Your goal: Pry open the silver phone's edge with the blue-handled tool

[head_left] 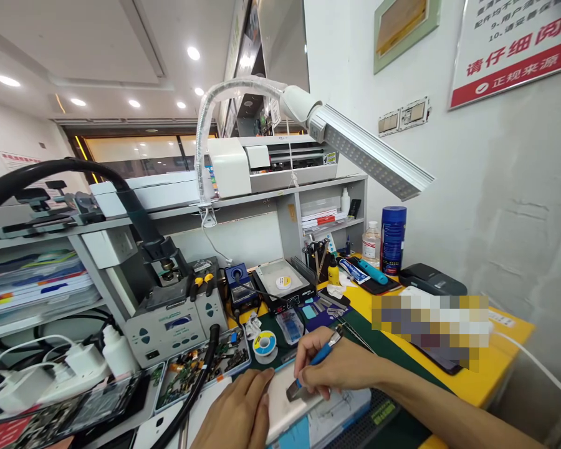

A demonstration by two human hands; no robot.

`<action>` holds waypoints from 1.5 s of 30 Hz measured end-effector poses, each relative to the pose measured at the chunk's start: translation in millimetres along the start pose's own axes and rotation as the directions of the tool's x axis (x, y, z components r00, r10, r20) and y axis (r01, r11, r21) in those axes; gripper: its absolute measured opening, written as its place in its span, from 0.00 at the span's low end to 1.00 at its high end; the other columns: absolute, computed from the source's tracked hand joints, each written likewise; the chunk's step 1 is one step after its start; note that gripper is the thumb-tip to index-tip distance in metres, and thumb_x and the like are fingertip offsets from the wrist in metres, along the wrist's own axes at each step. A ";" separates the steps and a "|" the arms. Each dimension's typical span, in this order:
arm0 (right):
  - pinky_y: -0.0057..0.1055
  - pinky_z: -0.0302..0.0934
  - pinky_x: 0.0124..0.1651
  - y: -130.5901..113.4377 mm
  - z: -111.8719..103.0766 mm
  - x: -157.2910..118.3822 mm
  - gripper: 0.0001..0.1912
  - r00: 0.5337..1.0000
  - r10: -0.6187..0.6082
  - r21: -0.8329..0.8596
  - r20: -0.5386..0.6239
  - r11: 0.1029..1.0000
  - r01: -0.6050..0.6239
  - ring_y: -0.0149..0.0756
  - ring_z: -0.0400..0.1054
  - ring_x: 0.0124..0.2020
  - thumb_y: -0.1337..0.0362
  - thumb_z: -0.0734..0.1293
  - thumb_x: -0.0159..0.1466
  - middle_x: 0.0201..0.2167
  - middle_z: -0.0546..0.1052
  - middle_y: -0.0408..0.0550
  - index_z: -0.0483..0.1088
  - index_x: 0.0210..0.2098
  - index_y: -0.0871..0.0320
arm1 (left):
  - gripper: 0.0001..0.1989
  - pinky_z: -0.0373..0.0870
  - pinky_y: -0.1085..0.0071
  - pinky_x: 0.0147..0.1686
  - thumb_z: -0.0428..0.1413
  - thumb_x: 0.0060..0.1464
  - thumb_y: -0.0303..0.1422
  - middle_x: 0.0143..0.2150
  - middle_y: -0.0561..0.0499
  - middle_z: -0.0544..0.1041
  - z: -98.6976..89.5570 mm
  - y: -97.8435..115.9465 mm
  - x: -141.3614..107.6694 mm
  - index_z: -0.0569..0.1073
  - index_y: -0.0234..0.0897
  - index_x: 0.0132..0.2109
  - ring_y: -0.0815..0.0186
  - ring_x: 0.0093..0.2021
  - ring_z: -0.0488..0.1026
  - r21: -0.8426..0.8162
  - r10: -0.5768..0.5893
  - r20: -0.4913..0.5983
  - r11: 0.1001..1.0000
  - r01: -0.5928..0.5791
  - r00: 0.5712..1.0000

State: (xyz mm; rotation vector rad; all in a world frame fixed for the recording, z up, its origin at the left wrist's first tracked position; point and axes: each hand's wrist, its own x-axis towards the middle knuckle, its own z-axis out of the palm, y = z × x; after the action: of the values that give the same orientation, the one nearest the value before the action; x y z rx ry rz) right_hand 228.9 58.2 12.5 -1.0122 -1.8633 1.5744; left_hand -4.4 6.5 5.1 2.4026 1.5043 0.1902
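A blue-handled tool (321, 354) with a flat metal blade is gripped in my right hand (330, 365), its fingers wrapped round the handle. The blade rests against a flat white panel (280, 405) in front of me. My left hand (238, 408) lies over the panel's left part, fingers stretched out and flat, pressing on its surface. Under the panel's right side is a pale blue printed piece (339, 415). A solder spool (264, 344) stands just beyond my left hand.
A tray of small electronic parts (206, 368) and a black hose (201, 386) are at the left. Behind stand a grey soldering station (172, 330) and a hot plate (285, 287). A lamp (369, 149) hangs overhead. Bottles, including a blue can (393, 240), stand at the right.
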 end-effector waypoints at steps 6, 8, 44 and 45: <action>0.18 0.55 0.16 -0.7 0.1 0.3 0.05 0.999 -0.003 -0.012 -0.047 1.000 0.002 0.26 0.64 0.16 0.71 0.66 0.50 0.17 0.73 0.40 0.72 0.28 0.61 | 0.29 0.68 0.55 0.61 0.34 0.67 0.34 0.61 0.38 0.73 -1.1 2.1 2.6 0.65 0.33 0.67 0.53 0.59 0.73 0.001 -0.001 0.022 1.000 0.001 1.000; 0.18 0.55 0.16 0.1 0.3 0.8 0.06 0.998 0.004 -0.030 -0.058 1.000 -0.006 0.26 0.63 0.16 0.70 0.66 0.51 0.15 0.71 0.39 0.74 0.30 0.61 | 0.29 0.68 0.55 0.61 0.34 0.67 0.35 0.61 0.37 0.72 -1.7 3.4 1.9 0.65 0.33 0.67 0.53 0.59 0.73 0.002 -0.005 0.019 1.000 0.005 1.000; 0.21 0.58 0.21 3.2 6.4 2.0 0.04 0.989 -0.036 -0.023 -0.144 0.999 0.033 0.26 0.63 0.16 0.70 0.66 0.53 0.18 0.72 0.41 0.72 0.29 0.62 | 0.28 0.72 0.56 0.57 0.36 0.66 0.33 0.59 0.38 0.75 0.2 2.2 1.4 0.68 0.34 0.65 0.53 0.56 0.76 0.004 0.014 -0.026 1.000 -0.014 1.000; 0.22 0.58 0.21 3.9 6.6 1.7 0.04 0.988 -0.046 -0.030 -0.148 0.999 0.042 0.26 0.63 0.17 0.70 0.66 0.53 0.18 0.72 0.41 0.72 0.30 0.62 | 0.28 0.73 0.57 0.57 0.36 0.66 0.33 0.59 0.39 0.76 0.6 1.5 1.1 0.68 0.34 0.65 0.54 0.56 0.76 0.004 0.015 -0.034 1.000 -0.015 0.999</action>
State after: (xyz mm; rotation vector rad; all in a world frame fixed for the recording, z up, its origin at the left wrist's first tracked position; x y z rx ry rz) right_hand 223.6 55.7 7.1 -1.0621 -1.7974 1.4123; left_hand -2.5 6.8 4.9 2.4264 1.5030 0.2328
